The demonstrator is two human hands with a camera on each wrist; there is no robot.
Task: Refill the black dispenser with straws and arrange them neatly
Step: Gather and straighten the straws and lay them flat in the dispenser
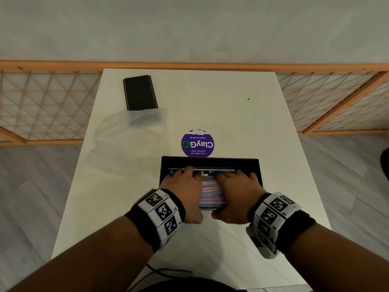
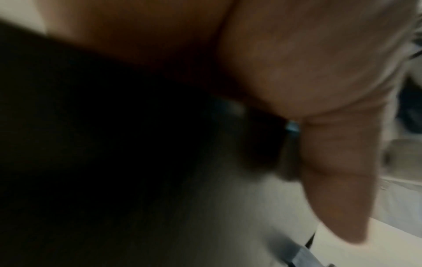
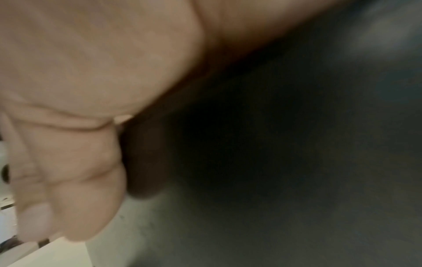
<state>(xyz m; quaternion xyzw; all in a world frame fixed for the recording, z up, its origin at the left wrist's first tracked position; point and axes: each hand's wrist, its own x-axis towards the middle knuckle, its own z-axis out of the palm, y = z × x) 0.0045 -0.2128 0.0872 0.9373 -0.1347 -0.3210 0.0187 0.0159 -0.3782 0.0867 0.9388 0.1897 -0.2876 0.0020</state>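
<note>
In the head view the black dispenser (image 1: 210, 160) lies open on the white table (image 1: 231, 102), near the middle. A layer of pale wrapped straws (image 1: 211, 192) fills it and shows between my hands. My left hand (image 1: 185, 186) lies flat over the left part of the straws. My right hand (image 1: 237, 186) lies over the right part. The fingers of both reach to the far bar, and both thumbs sit at the near wall. Both wrist views are blurred: the left thumb (image 2: 338, 171) and right thumb (image 3: 75, 180) hang beside the dark dispenser wall (image 2: 114, 126).
A black lid (image 1: 140, 92) lies at the table's far left, with a crumpled clear plastic bag (image 1: 126, 140) in front of it. A round purple sticker (image 1: 197, 143) sits just beyond the dispenser. A wooden lattice fence (image 1: 42, 106) flanks the table. A thin black cable (image 1: 164, 270) crosses the near edge.
</note>
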